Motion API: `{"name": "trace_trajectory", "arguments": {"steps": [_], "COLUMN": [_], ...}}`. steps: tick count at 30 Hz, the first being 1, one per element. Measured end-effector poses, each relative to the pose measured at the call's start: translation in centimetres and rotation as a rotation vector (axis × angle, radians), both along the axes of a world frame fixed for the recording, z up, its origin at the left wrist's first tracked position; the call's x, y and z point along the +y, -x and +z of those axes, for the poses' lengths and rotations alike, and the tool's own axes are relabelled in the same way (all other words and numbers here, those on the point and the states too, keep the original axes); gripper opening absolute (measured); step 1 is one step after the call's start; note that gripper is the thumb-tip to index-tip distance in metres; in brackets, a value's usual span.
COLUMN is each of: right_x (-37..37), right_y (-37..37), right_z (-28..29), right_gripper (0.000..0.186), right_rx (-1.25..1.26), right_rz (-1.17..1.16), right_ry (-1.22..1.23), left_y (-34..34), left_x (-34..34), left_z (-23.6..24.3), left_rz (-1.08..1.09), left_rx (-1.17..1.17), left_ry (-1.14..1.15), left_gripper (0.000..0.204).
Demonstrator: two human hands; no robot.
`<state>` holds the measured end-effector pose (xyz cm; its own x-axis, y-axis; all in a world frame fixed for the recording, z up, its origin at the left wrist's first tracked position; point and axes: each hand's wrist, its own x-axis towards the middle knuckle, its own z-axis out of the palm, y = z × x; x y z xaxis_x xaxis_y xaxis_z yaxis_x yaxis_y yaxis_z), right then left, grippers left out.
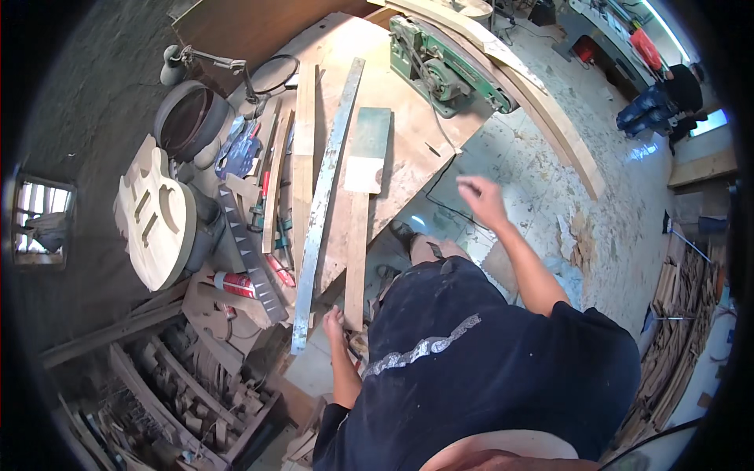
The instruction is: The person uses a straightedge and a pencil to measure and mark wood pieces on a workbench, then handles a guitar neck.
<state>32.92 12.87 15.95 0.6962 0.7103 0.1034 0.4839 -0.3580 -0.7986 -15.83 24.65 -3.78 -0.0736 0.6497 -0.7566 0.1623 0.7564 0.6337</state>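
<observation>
My left hand (334,323) is at the near edge of the workbench, between the lower ends of a long worn metal straightedge (327,173) and a narrow wood strip (356,263). Its fingers look closed; whatever they may hold is too small to make out. Across the upper part of the strip lies a flat rectangular block (372,133), green at the far end and white at the near one. My right hand (484,202) is raised beyond the bench's right edge, with loosely bent fingers apart and nothing visible in them.
A green belt sander (444,67) stands at the bench's far right. Left are wood strips (305,118), a toothed dark strip (251,255), a guitar body (157,216) and a desk lamp (173,67). Offcuts fill a rack (169,392) below. Another person (667,98) is far right.
</observation>
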Motion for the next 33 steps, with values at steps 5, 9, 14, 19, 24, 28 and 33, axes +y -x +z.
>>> {"name": "trace_trajectory", "arguments": {"steps": [5, 9, 14, 19, 24, 28, 33], "right_x": [4.7, 4.9, 4.5, 5.7, 5.9, 6.2, 6.2], "right_y": [-5.1, -14.0, -22.3, -25.0, -25.5, -24.6, -27.9], "right_z": [13.1, 17.4, 16.6, 13.7, 12.7, 13.7, 12.5], "right_gripper": [0.029, 0.036, 0.050, 0.057, 0.045, 0.041, 0.040], "right_rx": [-0.466, -0.840, -0.784, -0.586, -0.576, -0.661, -0.603], "right_rz": [-0.145, -0.337, -0.375, -0.281, -0.271, -0.185, -0.194], "right_ry": [-0.385, -0.308, -0.014, 0.214, 0.240, 0.330, 0.291], "left_y": [1.5, -0.1, -2.3, -1.1, -0.7, -1.3, -3.5], "left_x": [0.5, 0.2, -0.1, -0.3, -0.1, -0.3, -0.6], "left_z": [-0.3, 1.4, 2.7, 1.1, 1.0, 1.3, 3.0], "left_rz": [-0.157, -0.184, -0.098, -0.031, 0.013, 0.054, 0.084], "left_rx": [0.041, 0.065, 0.035, 0.056, -0.006, -0.011, -0.034], "left_ry": [-0.161, -0.128, -0.159, -0.215, -0.212, -0.271, -0.260], "left_gripper": [0.029, 0.026, 0.024, 0.024, 0.023, 0.024, 0.028]}}
